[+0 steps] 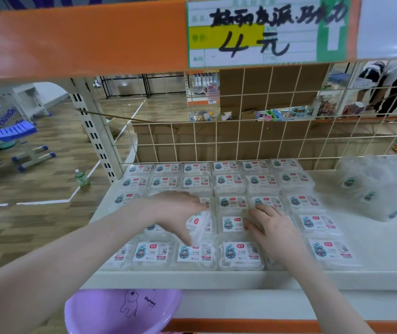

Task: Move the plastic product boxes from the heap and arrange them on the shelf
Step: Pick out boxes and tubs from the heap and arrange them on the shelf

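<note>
Several clear plastic product boxes with white labels lie flat in rows on the white shelf point(373, 266). My left hand point(173, 213) grips one tilted box point(198, 226) by its edge, just above the laid rows. My right hand point(274, 230) rests with straight fingers on the boxes to the right of it, beside a labelled box point(233, 224). The heap of loose boxes point(375, 189) is piled at the shelf's right end.
A wire grid point(241, 141) backs the shelf, with cardboard behind it. An orange beam with a price sign point(265, 32) hangs overhead. A purple basin point(120, 312) sits below the shelf edge. A green bottle point(81, 178) stands on the wooden floor at left.
</note>
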The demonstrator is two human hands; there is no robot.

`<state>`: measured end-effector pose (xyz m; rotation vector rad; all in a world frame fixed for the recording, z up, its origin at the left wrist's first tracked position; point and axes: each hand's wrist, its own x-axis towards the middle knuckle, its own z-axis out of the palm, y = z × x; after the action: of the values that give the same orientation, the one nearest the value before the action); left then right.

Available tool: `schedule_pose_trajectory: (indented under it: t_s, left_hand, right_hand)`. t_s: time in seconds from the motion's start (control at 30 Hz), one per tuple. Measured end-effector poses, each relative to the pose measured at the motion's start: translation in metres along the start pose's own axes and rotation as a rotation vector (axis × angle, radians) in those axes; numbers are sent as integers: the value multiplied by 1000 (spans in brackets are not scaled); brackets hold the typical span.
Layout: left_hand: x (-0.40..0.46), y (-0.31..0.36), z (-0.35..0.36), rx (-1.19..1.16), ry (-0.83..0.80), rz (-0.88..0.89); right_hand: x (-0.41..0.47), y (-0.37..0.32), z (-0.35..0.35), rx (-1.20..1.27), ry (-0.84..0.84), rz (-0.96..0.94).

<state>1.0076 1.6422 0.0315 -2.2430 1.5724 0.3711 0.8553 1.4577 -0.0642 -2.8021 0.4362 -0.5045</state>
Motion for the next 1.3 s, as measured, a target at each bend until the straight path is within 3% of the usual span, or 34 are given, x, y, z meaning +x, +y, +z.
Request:
schedule_pose_trajectory:
  t_s: [0.2, 0.4, 0.5, 0.67, 0.9, 1.1, 1.3]
  left_hand:
    - [-7, 19, 6, -80, 98, -209]
    - [-8, 45, 16, -1, 138, -323]
    - [-12, 37, 16, -45, 153, -272]
    - [-19, 13, 15, -172, 123, 8]
    - [-10, 3, 18, -125, 149, 204]
    - [-4, 3, 25, -136, 182, 193]
    - [3, 6, 28, -92, 321, -44]
  right_hand:
    - [0, -1, 0, 2, 4, -9]
    - [1, -2, 0, 2, 3, -6]
    - [1, -3, 0, -1, -6, -1]
    - [1, -3, -1, 1, -4, 0]
    - [1, -3, -2, 1, -33, 9]
    - [1, -3, -2, -5, -47, 13]
    - [1, -3, -1, -1, -24, -2]
